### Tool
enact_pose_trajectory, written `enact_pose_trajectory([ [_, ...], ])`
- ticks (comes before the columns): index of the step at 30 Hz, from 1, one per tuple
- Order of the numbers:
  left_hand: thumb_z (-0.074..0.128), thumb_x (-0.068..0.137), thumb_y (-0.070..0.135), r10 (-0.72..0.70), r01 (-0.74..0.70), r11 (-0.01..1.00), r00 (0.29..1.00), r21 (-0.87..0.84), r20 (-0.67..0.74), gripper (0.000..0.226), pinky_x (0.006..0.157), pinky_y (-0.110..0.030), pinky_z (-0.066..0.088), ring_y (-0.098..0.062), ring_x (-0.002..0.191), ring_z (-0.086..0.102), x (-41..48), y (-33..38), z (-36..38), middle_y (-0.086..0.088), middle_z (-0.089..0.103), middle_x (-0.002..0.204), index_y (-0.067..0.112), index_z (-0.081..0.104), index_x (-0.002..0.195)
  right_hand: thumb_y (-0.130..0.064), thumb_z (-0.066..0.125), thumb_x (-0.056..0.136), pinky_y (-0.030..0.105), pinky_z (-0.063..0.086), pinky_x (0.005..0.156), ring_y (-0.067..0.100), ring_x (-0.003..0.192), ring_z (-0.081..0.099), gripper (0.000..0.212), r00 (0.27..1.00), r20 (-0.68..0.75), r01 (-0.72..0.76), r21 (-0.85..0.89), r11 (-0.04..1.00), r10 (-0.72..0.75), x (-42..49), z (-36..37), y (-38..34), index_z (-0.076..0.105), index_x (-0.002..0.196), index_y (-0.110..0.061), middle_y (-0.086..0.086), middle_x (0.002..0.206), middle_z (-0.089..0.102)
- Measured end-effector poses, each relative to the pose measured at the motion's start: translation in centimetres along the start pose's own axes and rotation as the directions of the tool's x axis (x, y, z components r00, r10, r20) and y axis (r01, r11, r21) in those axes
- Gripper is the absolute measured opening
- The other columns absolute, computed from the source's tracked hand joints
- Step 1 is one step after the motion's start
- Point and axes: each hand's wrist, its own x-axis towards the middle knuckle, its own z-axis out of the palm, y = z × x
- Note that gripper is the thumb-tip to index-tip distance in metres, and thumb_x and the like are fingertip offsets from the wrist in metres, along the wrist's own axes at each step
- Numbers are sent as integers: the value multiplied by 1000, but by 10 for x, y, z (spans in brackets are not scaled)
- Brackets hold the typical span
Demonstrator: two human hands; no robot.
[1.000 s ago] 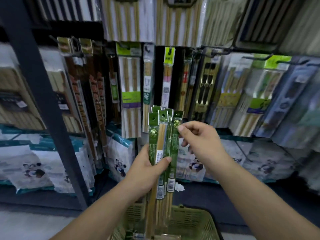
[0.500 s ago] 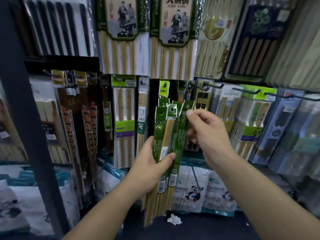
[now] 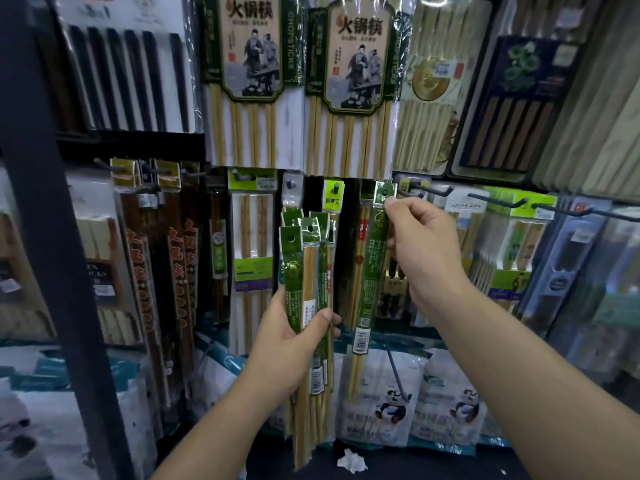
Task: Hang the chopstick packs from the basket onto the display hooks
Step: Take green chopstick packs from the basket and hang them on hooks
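Green pack point(image 3: 375, 258) has left the bundle point(image 3: 304, 271): right hand point(image 3: 426, 247) pinches its top, raised beside a hook point(image 3: 429, 192); left hand point(image 3: 291, 337) grips the rest. Threading its hole looks next.

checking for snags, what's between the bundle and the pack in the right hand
Head view: nothing held; just a red-labelled hung pack behind the gap between bundle and single pack.

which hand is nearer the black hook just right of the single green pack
Right. The right hand is just below the black hook, pinching the single green pack beside it. The left hand is lower and further left, gripping a bundle of packs.
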Motion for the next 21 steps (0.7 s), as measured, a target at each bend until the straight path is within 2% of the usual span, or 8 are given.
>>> enact_pose_trajectory([
  [2, 70, 74, 56, -15, 15, 1000, 1000, 0, -4, 104, 118, -47, 38, -24, 133, 57, -1, 2, -1, -7, 66, 136, 13, 28, 158, -27, 59, 101, 17, 46, 71, 17, 63, 36, 36, 1000, -8, 5, 4, 1000, -5, 4, 1, 1, 58, 85, 5, 6, 71, 38],
  [4, 71, 78, 52, -29, 29, 999, 1000, 17, 9, 94, 113, -49, 44, -23, 121, 66, -3, 3, -1, -5, 72, 127, 14, 32, 155, -27, 59, 100, 13, 46, 64, 17, 63, 36, 39, 1000, -10, 8, -5, 1000, -8, 5, 2, 1, 55, 85, 8, 6, 71, 37],
  [7, 69, 95, 31, -9, 8, 999, 1000, 46, 18, 66, 102, -36, 49, -13, 101, 74, -4, 1, -2, 5, 79, 105, 10, 38, 149, -28, 59, 100, 8, 44, 56, 17, 62, 36, 40, 1000, -22, 21, -29, 999, -21, 7, 3, 4, 53, 82, 8, 7, 69, 36],
  [10, 69, 97, 29, -23, 23, 998, 1000, 58, 8, 61, 101, -27, 51, -9, 105, 72, -5, 4, -1, 4, 78, 108, 9, 40, 147, -27, 59, 100, 17, 46, 62, 16, 56, 33, 39, 999, -45, 1, -40, 999, -3, 10, 6, 9, 54, 77, 4, 3, 60, 34],
  [12, 66, 99, 24, -9, 8, 999, 1000, 50, 26, 56, 92, -20, 53, -8, 94, 75, -5, 5, -1, 5, 80, 101, 8, 41, 146, -28, 59, 101, 11, 46, 62, 13, 50, 31, 41, 997, -72, -14, -54, 998, 10, 12, 9, 14, 53, 67, -4, -7, 51, 31],
  [15, 65, 100, 25, -35, 36, 999, 998, -19, 47, 71, 109, -40, 45, -10, 91, 76, -5, 3, 2, 7, 80, 99, 4, 26, 155, -30, 59, 101, 5, 42, 53, 8, 47, 36, 41, 993, -115, -16, -91, 996, 6, 19, 16, 20, 60, 68, -7, -13, 45, 34],
  [19, 66, 99, 24, -14, 15, 999, 998, -33, 55, 41, 86, -36, 60, -15, 91, 77, -4, -2, 0, 4, 80, 102, 19, 50, 136, -35, 57, 103, 20, 36, 52, 3, 42, 34, 49, 995, -99, -25, -120, 992, 13, 23, 22, 26, 59, 53, -32, -16, 42, 34],
  [21, 67, 99, 21, -15, 18, 998, 999, -64, 50, 32, 77, -32, 62, -18, 90, 77, -4, -4, 0, 1, 80, 102, 23, 54, 128, -39, 58, 101, 24, 37, 59, 2, 46, 42, 43, 992, -125, -42, -108, 993, 29, 20, 21, 31, 59, 59, -33, -16, 49, 43],
])
